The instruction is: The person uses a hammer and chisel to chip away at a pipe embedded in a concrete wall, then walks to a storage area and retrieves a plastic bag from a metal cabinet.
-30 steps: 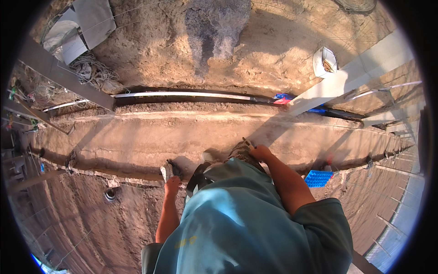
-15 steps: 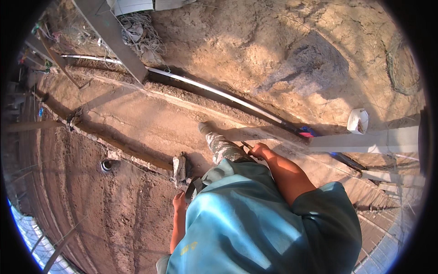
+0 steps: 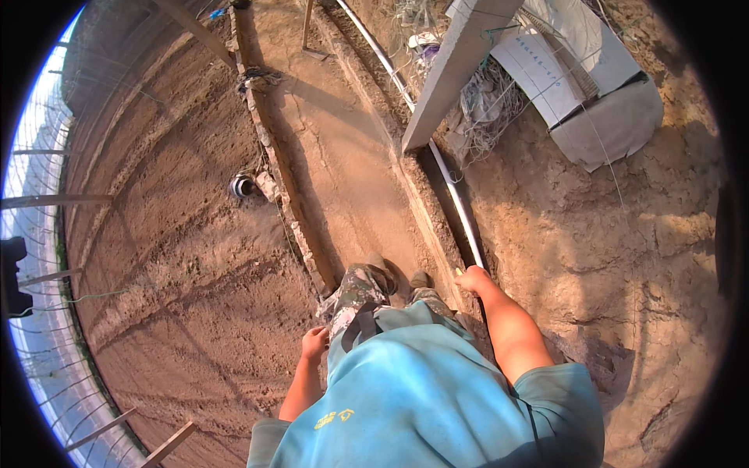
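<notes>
My right hand (image 3: 476, 279) is closed on a small slim object (image 3: 460, 273), hard to make out, above the raised edge (image 3: 429, 218) of the dirt walkway (image 3: 343, 164). My left hand (image 3: 314, 343) hangs at my left thigh with curled fingers; whatever they hold, if anything, is hidden. My legs, in camouflage trousers (image 3: 355, 290), stand on the walkway below my teal shirt (image 3: 398, 398). A white pipe (image 3: 456, 199) runs in a narrow trench just beyond my right hand.
A low crumbly wall (image 3: 285, 195) borders the walkway's left, beside a round metal fitting (image 3: 242, 185) and furrowed soil (image 3: 172, 273). A concrete post (image 3: 433, 101) leans over the trench, near tangled string (image 3: 488, 109) and grey-white boards (image 3: 593, 125). Greenhouse framing (image 3: 31, 273) curves along the left.
I have turned left, so the walkway, crosswise a second ago, now stretches away ahead. My feet have shifted along it, and both arms have moved with my body.
</notes>
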`<state>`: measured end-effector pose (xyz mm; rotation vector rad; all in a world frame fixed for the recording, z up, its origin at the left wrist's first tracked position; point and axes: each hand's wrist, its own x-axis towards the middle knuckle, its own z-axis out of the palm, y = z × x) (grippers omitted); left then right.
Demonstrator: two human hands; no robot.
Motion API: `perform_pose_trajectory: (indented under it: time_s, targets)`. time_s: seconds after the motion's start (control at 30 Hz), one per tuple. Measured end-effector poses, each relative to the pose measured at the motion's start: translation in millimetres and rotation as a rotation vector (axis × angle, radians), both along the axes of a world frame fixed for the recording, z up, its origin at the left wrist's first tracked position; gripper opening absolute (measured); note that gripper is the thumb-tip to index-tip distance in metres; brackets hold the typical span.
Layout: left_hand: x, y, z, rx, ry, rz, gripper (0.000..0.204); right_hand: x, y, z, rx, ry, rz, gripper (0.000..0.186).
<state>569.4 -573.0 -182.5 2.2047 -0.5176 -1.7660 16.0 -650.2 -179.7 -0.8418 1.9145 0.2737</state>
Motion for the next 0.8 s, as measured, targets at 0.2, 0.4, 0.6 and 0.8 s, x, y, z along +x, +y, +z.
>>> perform_pose_trajectory:
  time_s: [0.2,0.4,0.6,0.8]
  targets:
    - [14,-103,-33,0.068,-0.065,0.017,0.025,33,-151,-9,-0.038,-0.117,-0.155,0.040]
    - [68,-295,-61,-0.042,0.027,0.070,0.033,78,-250,-3,0.096,-0.195,-0.298,0.033]
    - [121,-523,-38,-0.224,0.028,0.101,0.035,120,-380,18,0.105,-0.098,-0.242,0.035]
    - [134,-684,-24,-0.266,0.005,0.171,0.036,149,-558,-8,0.076,-0.091,-0.209,0.032]
